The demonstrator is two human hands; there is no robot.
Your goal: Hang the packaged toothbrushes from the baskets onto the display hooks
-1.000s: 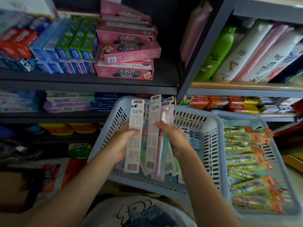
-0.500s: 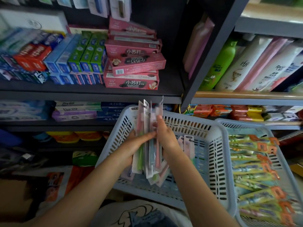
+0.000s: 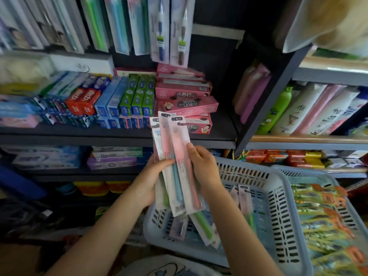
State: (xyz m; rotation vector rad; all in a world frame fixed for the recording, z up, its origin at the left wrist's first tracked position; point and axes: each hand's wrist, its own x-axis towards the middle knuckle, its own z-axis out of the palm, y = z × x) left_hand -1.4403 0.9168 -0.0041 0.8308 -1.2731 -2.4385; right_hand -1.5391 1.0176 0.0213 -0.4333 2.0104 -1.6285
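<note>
A fanned stack of packaged toothbrushes (image 3: 175, 148) stands upright above the near-left corner of a pale blue basket (image 3: 264, 188). My left hand (image 3: 153, 180) grips the stack from the left, thumb across its front. My right hand (image 3: 203, 166) holds the front pink pack at its right edge. More packs (image 3: 244, 198) lie in that basket. A second basket (image 3: 310, 176) to the right holds several yellow-orange packs (image 3: 326, 220). Toothbrush packs (image 3: 169, 28) hang at the top of the shelving; the hooks themselves are hidden.
Toothpaste boxes (image 3: 127, 96) and pink boxes (image 3: 183, 96) fill the shelf behind the stack. A dark upright post (image 3: 264, 92) divides the shelving; bottles (image 3: 302, 110) stand to its right. Lower shelves hold more boxes (image 3: 113, 158).
Both hands have lifted the stack up out of the basket and turned its fronts toward me, fanned out. My view has tilted up, showing the hanging packs at the top.
</note>
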